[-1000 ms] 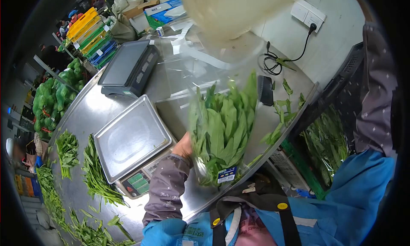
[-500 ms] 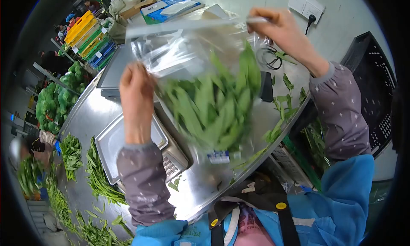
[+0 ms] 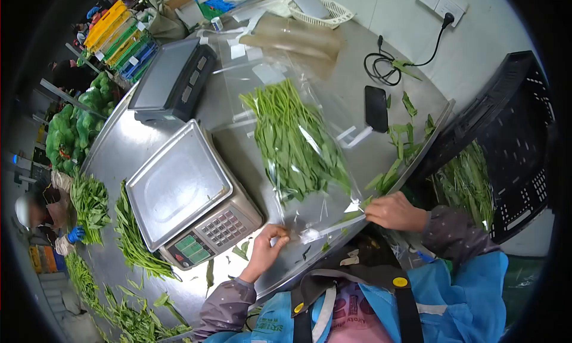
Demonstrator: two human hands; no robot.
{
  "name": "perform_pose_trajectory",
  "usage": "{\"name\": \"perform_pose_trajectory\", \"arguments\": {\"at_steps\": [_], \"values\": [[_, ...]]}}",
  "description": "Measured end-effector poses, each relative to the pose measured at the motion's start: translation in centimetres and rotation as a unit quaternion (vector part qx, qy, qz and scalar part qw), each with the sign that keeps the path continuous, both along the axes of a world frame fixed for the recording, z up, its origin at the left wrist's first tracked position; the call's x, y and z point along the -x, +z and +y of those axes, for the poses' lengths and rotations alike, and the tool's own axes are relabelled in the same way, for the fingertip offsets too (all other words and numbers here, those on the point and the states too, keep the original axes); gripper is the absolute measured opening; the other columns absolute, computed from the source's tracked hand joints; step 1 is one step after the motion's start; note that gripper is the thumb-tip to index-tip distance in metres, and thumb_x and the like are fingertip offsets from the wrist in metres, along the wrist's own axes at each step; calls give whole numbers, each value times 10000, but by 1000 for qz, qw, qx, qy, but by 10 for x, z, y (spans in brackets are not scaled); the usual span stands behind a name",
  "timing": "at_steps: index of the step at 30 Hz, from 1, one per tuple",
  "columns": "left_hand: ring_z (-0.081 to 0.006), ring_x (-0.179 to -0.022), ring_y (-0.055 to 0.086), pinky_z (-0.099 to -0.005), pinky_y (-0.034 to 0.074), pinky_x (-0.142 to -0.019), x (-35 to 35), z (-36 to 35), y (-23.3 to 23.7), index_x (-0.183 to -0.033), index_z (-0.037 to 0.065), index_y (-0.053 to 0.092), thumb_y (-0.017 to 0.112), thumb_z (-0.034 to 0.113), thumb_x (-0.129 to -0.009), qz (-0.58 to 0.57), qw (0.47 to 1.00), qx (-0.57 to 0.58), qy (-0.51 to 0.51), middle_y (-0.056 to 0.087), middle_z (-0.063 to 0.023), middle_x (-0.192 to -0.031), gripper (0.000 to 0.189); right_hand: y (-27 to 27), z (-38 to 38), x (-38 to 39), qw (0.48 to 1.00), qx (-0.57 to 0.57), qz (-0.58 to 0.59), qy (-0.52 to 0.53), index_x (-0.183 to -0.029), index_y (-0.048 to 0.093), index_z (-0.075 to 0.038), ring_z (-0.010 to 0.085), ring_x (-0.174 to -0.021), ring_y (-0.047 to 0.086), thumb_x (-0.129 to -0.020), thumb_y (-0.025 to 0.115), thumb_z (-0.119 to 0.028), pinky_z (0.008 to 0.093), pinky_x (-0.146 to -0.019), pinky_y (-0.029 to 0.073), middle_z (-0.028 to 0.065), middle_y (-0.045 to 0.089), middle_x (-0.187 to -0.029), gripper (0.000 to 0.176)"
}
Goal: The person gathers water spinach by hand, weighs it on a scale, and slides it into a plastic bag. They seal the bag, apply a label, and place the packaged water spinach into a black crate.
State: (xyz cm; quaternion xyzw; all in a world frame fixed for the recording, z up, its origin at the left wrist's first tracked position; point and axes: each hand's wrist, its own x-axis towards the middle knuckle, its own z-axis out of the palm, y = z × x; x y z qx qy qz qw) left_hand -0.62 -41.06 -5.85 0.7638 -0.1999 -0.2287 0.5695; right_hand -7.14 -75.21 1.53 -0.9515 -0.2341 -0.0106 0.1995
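Note:
A clear plastic bag (image 3: 322,209) lies flat on the steel table, its white-strip edge toward me. Inside it are leafy greens (image 3: 298,146), with stems at the far end and leaves nearer. My left hand (image 3: 268,247) pinches the left corner of the bag's near edge. At the right corner, my right hand (image 3: 394,212) has its fingers closed on the same edge. Left of the bag stands a weighing scale (image 3: 182,188) with a bare metal pan.
A second scale (image 3: 173,81), a phone (image 3: 375,108) and a black cable (image 3: 381,69) are on the table (image 3: 232,104). Loose greens (image 3: 140,236) lie left. A black crate (image 3: 506,140) stands right. Another person's blue-gloved hand (image 3: 76,234) is at far left.
The bag of greens, held up in both hands before, now lies on the table. Both hands have come down toward me, and the bag's white-strip edge now faces me.

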Motion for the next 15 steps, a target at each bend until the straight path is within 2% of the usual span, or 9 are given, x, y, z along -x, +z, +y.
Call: {"name": "perform_pose_trajectory", "arguments": {"at_steps": [1, 3, 5, 7, 8, 9, 11, 12, 15], "values": [[-191, -951, 550, -322, 460, -797, 7, -1, -9, -960, 11, 524, 623, 51, -793, 85, 993, 59, 55, 546, -98, -1016, 198, -5, 6, -5, 999, -29, 14, -28, -756, 555, -73, 251, -546, 569, -754, 609, -154, 370, -483, 441, 53, 534, -638, 97], [-183, -958, 542, -316, 465, -803, 2, -9, -12, -1089, 2, 456, 606, 73, -816, 103, 984, -20, 146, 530, -112, -1052, 320, 1, 23, -35, 989, -75, 46, -117, -824, 575, -51, 259, -686, 593, -762, 595, -127, 365, -561, 470, 70, 583, -778, 101], [-194, -937, 561, -298, 474, -756, 1, -26, -16, -1177, -25, 372, 672, 150, -775, 101, 982, -30, 156, 557, -158, -1031, 531, -4, 50, -63, 980, -107, -74, -151, -881, 581, -40, 256, -858, 575, -756, 608, -129, 363, -703, 470, 82, 581, -962, 156], [-195, -824, 594, -280, 478, -724, 8, -36, -43, -1175, -38, 380, 708, 186, -746, 151, 979, -52, 123, 612, -147, -937, 585, -21, 66, -80, 984, -84, -92, -128, -900, 585, -41, 253, -906, 559, -752, 614, -132, 370, -754, 452, 82, 562, -1016, 176], [-177, -728, 606, -265, 475, -703, 12, -37, -55, -1145, -54, 439, 657, 167, -796, 182, 976, -55, 102, 643, -126, -842, 467, -33, 70, -83, 987, -61, -111, -104, -919, 589, -42, 251, -955, 543, -748, 620, -134, 377, -806, 434, 82, 543, -1070, 197], [-177, -728, 606, -265, 475, -703, 19, -35, -58, -1145, -54, 439, 657, 167, -796, 184, 976, -56, 104, 643, -126, -842, 467, -50, 67, -80, 987, -62, -108, -102, -919, 589, -42, 251, -955, 543, -748, 620, -134, 377, -806, 434, 82, 543, -1070, 197], [-151, -766, 603, -264, 501, -673, 26, -31, -62, -1102, -56, 495, 513, 92, -892, 289, 955, 13, 69, 628, -120, -878, 257, -78, 55, -68, 995, -5, 31, -92, -914, 592, -44, 252, -959, 541, -732, 636, -152, 399, -823, 414, 71, 566, -1025, 217], [-161, -779, 612, -270, 514, -682, 27, -32, -38, -1030, -52, 555, 450, 124, -930, 356, 929, 28, 95, 629, -124, -915, 228, -81, 58, -65, 992, -27, 41, -117, -881, 595, -50, 227, -946, 529, -711, 654, -179, 373, -761, 421, 60, 575, -943, 222], [-187, -777, 620, -282, 526, -695, 31, -29, -11, -1052, -39, 544, 439, 169, -940, 445, 876, 92, 159, 629, -126, -940, 259, -60, 92, -45, 992, -39, 92, -76, -833, 588, -61, 209, -917, 513, -687, 668, -196, 359, -752, 387, 52, 566, -865, 215]]}}
